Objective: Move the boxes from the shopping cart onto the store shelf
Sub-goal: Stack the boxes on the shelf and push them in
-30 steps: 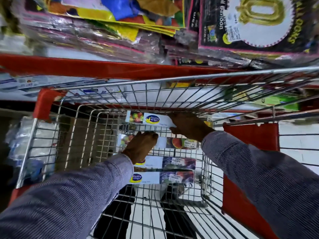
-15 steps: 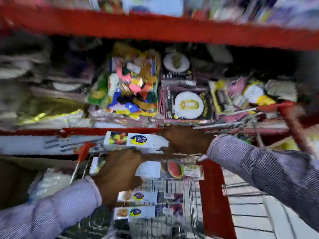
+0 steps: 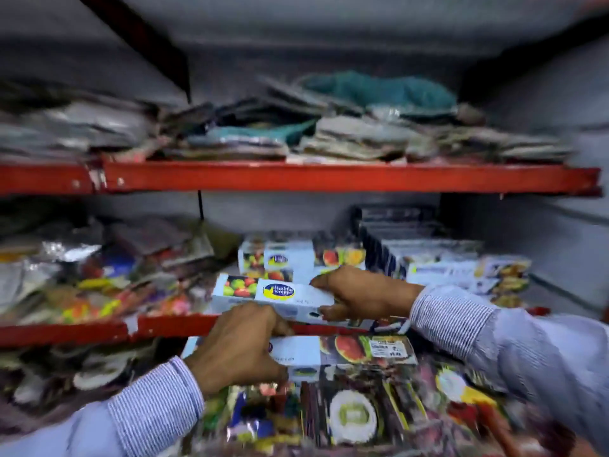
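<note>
Two long white boxes with fruit pictures and a blue-yellow logo are in my hands, in front of the red middle shelf [image 3: 99, 329]. My right hand [image 3: 359, 293] grips the right end of the upper box [image 3: 263, 293], which hovers at the shelf's front edge. My left hand [image 3: 240, 346] holds the lower box [image 3: 349, 351] just below the shelf edge. More boxes of the same kind [image 3: 283, 258] are stacked on the shelf behind them. The shopping cart is out of view.
Shiny party packets [image 3: 92, 285] fill the shelf's left half. Dark flat packs and more boxes [image 3: 438, 258] stand on its right. The red upper shelf [image 3: 329, 176] carries folded packets. Balloon packs [image 3: 352, 413] lie on the lower shelf beneath my hands.
Both hands rose out of the cart with a box each and came up to the middle shelf. The view swung up from the cart to the shelves.
</note>
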`<state>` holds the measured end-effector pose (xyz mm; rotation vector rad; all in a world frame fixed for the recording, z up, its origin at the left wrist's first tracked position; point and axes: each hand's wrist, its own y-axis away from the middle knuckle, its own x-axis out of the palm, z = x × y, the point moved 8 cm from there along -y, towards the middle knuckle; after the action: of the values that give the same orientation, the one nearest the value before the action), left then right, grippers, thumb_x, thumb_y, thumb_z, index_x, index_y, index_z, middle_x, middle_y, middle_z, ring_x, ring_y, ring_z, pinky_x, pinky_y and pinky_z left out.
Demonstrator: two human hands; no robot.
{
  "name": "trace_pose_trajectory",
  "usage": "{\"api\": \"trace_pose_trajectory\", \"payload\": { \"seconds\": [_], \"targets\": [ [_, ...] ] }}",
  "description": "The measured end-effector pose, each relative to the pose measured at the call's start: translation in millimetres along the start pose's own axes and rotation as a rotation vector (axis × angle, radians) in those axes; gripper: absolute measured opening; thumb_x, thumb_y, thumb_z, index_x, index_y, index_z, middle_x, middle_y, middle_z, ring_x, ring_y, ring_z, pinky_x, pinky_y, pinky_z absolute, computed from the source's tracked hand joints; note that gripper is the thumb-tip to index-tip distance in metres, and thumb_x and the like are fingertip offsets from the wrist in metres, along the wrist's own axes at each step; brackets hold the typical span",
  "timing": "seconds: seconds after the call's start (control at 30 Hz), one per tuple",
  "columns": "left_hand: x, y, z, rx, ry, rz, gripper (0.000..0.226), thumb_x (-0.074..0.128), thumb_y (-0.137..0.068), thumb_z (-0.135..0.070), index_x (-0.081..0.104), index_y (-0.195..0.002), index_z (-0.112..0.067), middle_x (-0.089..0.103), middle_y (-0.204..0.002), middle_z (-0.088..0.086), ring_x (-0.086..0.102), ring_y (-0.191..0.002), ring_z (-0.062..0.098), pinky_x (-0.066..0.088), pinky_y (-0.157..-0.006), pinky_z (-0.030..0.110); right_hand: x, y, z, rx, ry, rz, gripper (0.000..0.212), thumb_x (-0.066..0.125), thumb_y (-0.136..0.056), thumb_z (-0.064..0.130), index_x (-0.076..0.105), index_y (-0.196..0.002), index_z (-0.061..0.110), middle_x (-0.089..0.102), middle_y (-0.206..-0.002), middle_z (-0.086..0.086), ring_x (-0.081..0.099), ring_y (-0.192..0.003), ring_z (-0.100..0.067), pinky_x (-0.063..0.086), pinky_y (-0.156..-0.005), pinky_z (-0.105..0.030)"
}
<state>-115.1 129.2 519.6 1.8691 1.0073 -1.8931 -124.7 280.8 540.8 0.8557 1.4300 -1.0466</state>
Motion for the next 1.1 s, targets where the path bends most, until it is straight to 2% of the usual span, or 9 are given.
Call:
{"api": "trace_pose_trajectory", "payload": {
  "seconds": [0.1, 0.2, 0.3, 0.43, 0.67, 0.77, 0.93, 1.03, 1.1],
  "targets": [
    [-14, -22, 1, 0.002, -0.013, -0.028, 0.06, 0.079, -0.051, -0.05, 0.072, -0.11, -0.041, 0.075, -0.1, -0.013, 0.067, -0.091, 0.01, 0.052, -0.071, 0.027, -13, -14, -20, 0.031, 0.038, -0.053, 0.034, 0.064, -0.088, 0.034, 0.057, -0.112, 0.011, 0.065, -0.109, -0.014, 0.06, -0.097, -0.032, 0.052, -0.084, -0.045],
    [-15, -42, 8, -0.002, 0.011, -0.03, 0.057, 0.079, -0.053, -0.049, 0.073, -0.109, -0.039, 0.075, -0.105, -0.014, 0.064, -0.098, 0.009, 0.049, -0.071, 0.026, -6, -39, -49, 0.094, 0.075, -0.074, 0.046, 0.064, -0.088, 0.033, 0.053, -0.125, 0.007, 0.058, -0.125, -0.02, 0.055, -0.115, -0.037, 0.047, -0.095, -0.047],
    [-10, -56, 14, -0.004, 0.025, -0.004, 0.055, 0.08, -0.054, -0.047, 0.074, -0.108, -0.038, 0.075, -0.106, -0.014, 0.065, -0.097, 0.011, 0.048, -0.069, 0.024, 13, -63, -72, 0.152, 0.07, -0.048, 0.047, 0.065, -0.087, 0.033, 0.054, -0.124, 0.005, 0.053, -0.125, -0.023, 0.053, -0.114, -0.04, 0.045, -0.097, -0.047],
    [3, -70, 24, -0.006, 0.049, 0.051, 0.05, 0.084, -0.064, -0.039, 0.074, -0.111, -0.025, 0.074, -0.11, -0.007, 0.064, -0.098, 0.017, 0.043, -0.069, 0.021, 41, -91, -85, 0.191, 0.055, 0.0, 0.051, 0.062, -0.092, 0.032, 0.05, -0.13, 0.002, 0.048, -0.131, -0.025, 0.047, -0.121, -0.039, 0.042, -0.1, -0.045],
    [22, -82, 44, -0.008, 0.069, 0.063, 0.053, 0.084, -0.062, -0.04, 0.074, -0.113, -0.027, 0.073, -0.108, -0.009, 0.062, -0.098, 0.016, 0.046, -0.073, 0.024, 69, -119, -98, 0.205, 0.034, 0.001, 0.054, 0.062, -0.091, 0.03, 0.047, -0.138, 0.01, 0.046, -0.138, -0.016, 0.045, -0.127, -0.031, 0.04, -0.105, -0.037],
    [26, -88, 51, -0.009, 0.08, 0.053, 0.051, 0.085, -0.06, -0.04, 0.076, -0.109, -0.029, 0.075, -0.104, -0.008, 0.063, -0.093, 0.016, 0.047, -0.071, 0.025, 71, -117, -100, 0.198, 0.054, -0.032, 0.052, 0.064, -0.091, 0.03, 0.049, -0.138, 0.014, 0.05, -0.137, -0.011, 0.048, -0.125, -0.029, 0.043, -0.102, -0.037],
    [27, -106, 58, -0.017, 0.097, 0.006, 0.047, 0.084, -0.057, -0.041, 0.077, -0.103, -0.032, 0.077, -0.093, -0.008, 0.066, -0.084, 0.016, 0.053, -0.069, 0.027, 52, -109, -100, 0.182, -0.027, -0.192, 0.039, 0.067, -0.089, 0.02, 0.06, -0.127, 0.02, 0.059, -0.133, -0.003, 0.059, -0.116, -0.024, 0.05, -0.097, -0.04],
    [27, -122, 62, -0.041, 0.118, -0.024, 0.05, 0.084, -0.058, -0.041, 0.077, -0.107, -0.031, 0.078, -0.098, -0.008, 0.068, -0.087, 0.016, 0.053, -0.071, 0.026, 34, -101, -104, 0.216, -0.056, -0.195, 0.031, 0.054, -0.094, 0.019, 0.065, -0.123, 0.02, 0.069, -0.124, -0.005, 0.067, -0.104, -0.021, 0.053, -0.087, -0.03],
    [30, -132, 65, -0.059, 0.126, -0.044, 0.047, 0.083, -0.059, -0.04, 0.077, -0.105, -0.031, 0.079, -0.097, -0.007, 0.07, -0.086, 0.017, 0.057, -0.071, 0.03, 27, -94, -102, 0.215, -0.071, -0.175, 0.03, 0.05, -0.097, 0.021, 0.066, -0.122, 0.014, 0.071, -0.12, -0.007, 0.068, -0.102, -0.023, 0.047, -0.083, -0.025]
  ]
}}
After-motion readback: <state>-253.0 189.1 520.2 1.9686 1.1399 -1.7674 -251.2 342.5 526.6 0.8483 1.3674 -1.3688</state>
